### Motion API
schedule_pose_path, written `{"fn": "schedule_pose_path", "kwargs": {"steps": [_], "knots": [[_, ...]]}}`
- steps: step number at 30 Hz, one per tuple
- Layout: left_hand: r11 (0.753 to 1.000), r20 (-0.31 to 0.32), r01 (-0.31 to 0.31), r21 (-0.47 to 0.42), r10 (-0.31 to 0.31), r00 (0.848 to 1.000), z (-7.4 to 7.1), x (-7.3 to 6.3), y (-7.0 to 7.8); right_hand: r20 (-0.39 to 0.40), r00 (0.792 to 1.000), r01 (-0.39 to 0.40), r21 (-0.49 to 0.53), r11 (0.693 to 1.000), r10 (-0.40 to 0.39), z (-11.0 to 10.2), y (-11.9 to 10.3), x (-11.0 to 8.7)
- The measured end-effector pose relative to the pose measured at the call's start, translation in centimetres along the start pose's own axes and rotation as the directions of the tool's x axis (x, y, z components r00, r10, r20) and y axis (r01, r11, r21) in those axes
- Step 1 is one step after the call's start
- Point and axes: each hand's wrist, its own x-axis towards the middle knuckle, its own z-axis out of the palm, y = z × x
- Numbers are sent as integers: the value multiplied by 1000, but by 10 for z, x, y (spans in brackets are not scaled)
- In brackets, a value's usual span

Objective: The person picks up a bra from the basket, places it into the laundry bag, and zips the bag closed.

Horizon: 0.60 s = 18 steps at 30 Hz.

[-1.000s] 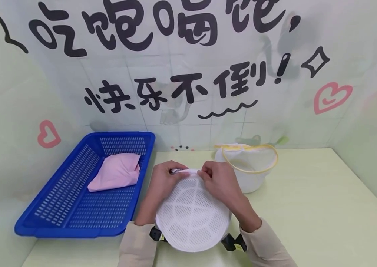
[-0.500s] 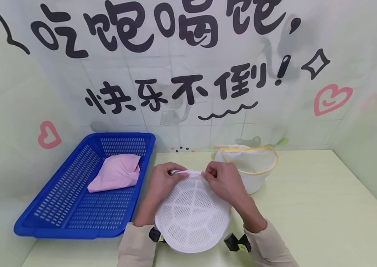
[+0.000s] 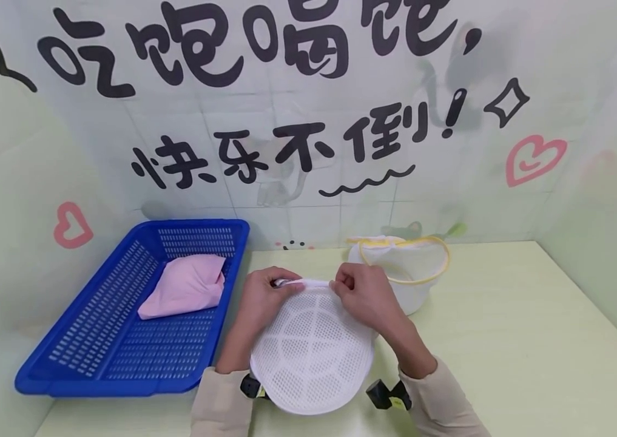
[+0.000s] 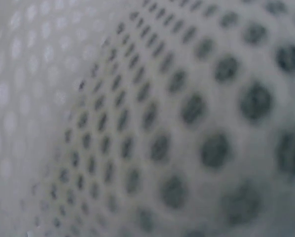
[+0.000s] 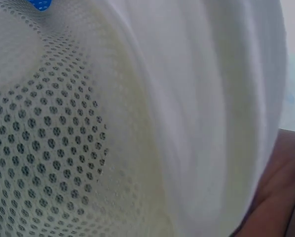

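A rounded white mesh laundry bag (image 3: 313, 358) hangs over the front of the table, its pale seams forming a web pattern. My left hand (image 3: 264, 300) pinches its top edge at the left, thumb on the near side. Just to the right along that edge, my right hand (image 3: 369, 296) pinches it between thumb and curled fingers. A short stretch of white trim shows between the hands. White mesh (image 4: 162, 143) fills the left wrist view, blurred. In the right wrist view the bag's smooth white band (image 5: 197, 118) runs beside the mesh, with part of my hand (image 5: 278, 192) behind it.
To the left stands a blue plastic basket (image 3: 215, 358) with a folded pink cloth (image 3: 185, 285) in it. Behind my right hand is a white mesh bag with yellow trim (image 3: 420, 297). The pale table (image 3: 510, 340) extends to the right, with a printed wall sheet (image 3: 264, 224) behind.
My right hand has slid a little to the right along the bag's top edge, widening the gap between the hands. The head view has shifted slightly.
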Motion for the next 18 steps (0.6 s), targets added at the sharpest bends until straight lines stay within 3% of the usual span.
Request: {"fn": "schedule_pose_path", "kwargs": {"steps": [18], "knots": [[1000, -5, 16, -5, -16, 1000, 0, 0, 1, 25, 1000, -13, 1, 1000, 13, -8, 2, 0]]}}
